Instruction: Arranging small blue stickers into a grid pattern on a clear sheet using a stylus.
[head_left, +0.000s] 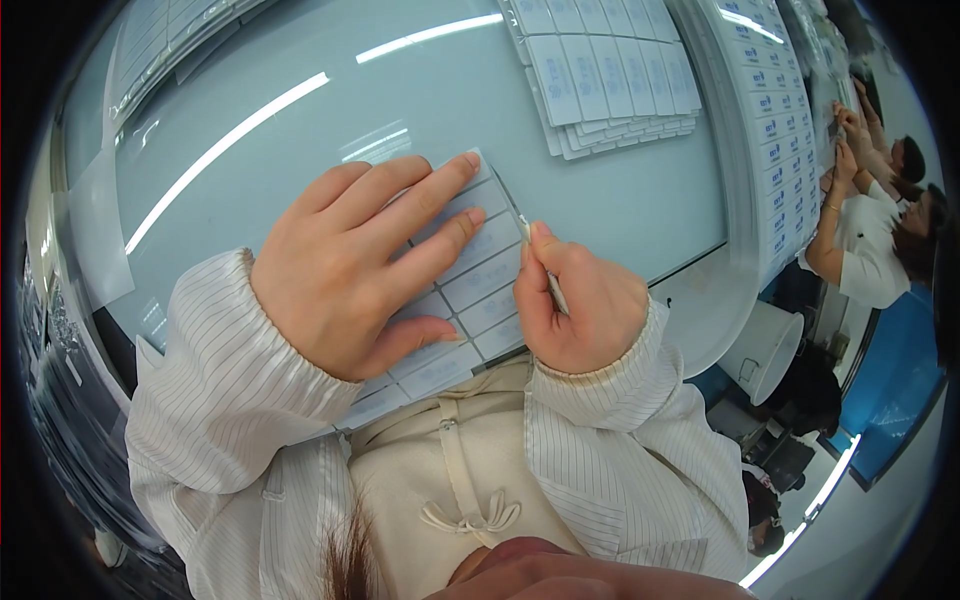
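Observation:
A pale sheet (488,270) divided by dark lines into rectangular panels with faint blue print lies on the glossy light-blue tabletop, close against my body. My left hand (345,250) is spread over it, palm down, fingertips and thumb resting on the panels. Part of the sheet is hidden under that hand. At the sheet's right edge, my right hand (590,305) closes around a slim pale-handled tool (559,294). Its thin, dark tip reaches forward along that edge. Whether the tip is a blade cannot be made out.
Stacked panelled sheets (612,80) lie at the far right of the tabletop (270,150), with another stack (165,50) at far left. Beyond the right edge are a sheet of blue-printed labels (778,150), a white bucket (768,350) and people working (875,245).

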